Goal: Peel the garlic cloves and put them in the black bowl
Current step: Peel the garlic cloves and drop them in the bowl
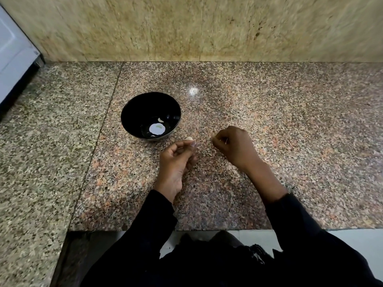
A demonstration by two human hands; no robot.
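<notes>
A black bowl (150, 116) stands on the speckled granite counter (269, 112), roughly midway between the back wall and the front edge and a little toward the left side. Inside it lie a pale peeled garlic clove (160, 120) near the middle and a round white patch (157, 129) on the bottom; whether that patch is a label or a reflection is unclear. Just outside the bowl's near rim, a whole garlic clove (188, 138) rests on the counter, touching or nearly touching the tip of the left hand (176, 160). That hand lies with its edge on the stone, fingers curled inward toward the thumb; whether it pinches anything between them cannot be told. The right hand (234, 146) is just beside it toward the right edge, fingers bent down with the fingertips (215, 140) close to the counter, and a thin pale sliver shows between them, so it seems to pinch a scrap of garlic skin (226, 141). Both arms wear black sleeves (290, 220). A white appliance (14, 54) stands at the back left corner.
</notes>
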